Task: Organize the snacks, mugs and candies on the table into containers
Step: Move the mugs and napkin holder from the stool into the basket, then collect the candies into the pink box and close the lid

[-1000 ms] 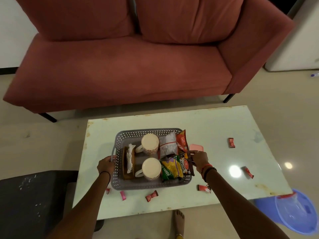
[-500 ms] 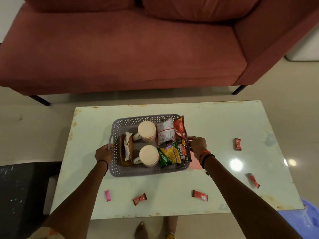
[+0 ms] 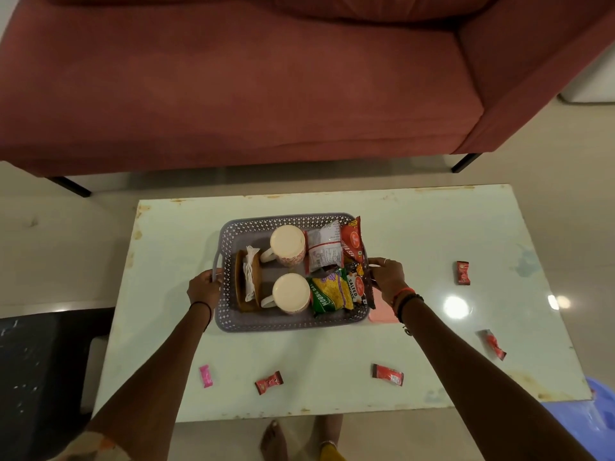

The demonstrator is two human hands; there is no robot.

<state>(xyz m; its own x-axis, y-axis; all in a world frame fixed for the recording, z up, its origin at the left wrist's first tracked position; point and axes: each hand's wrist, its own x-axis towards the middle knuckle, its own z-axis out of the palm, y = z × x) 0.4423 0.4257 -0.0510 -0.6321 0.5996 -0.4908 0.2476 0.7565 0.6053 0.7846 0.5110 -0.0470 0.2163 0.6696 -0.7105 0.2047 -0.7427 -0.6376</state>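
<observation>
A grey perforated basket [image 3: 253, 224] stands in the middle of the pale table [image 3: 432, 227]. Inside are two cream mugs [image 3: 287, 240] [image 3: 291, 291], a brown holder with white napkins [image 3: 250, 277] and several snack packets [image 3: 332, 291]. My left hand [image 3: 203, 287] grips the basket's left handle. My right hand [image 3: 387, 277] grips its right side. Loose candies lie on the table: a pink candy [image 3: 206, 375], and red candies [image 3: 269, 382] [image 3: 387, 374] [image 3: 462, 272] [image 3: 494, 344]. A pink object [image 3: 382, 315] lies partly under my right wrist.
A red sofa [image 3: 233, 78] stands behind the table. A black seat [image 3: 36, 377] is at the lower left and a blue plastic container [image 3: 595, 424] at the lower right on the floor. Bare feet [image 3: 274, 440] show below the table's near edge.
The basket, held in both hands, has moved away from the near edge toward the table's middle. The candies that were beside its near rim now lie well clear of it.
</observation>
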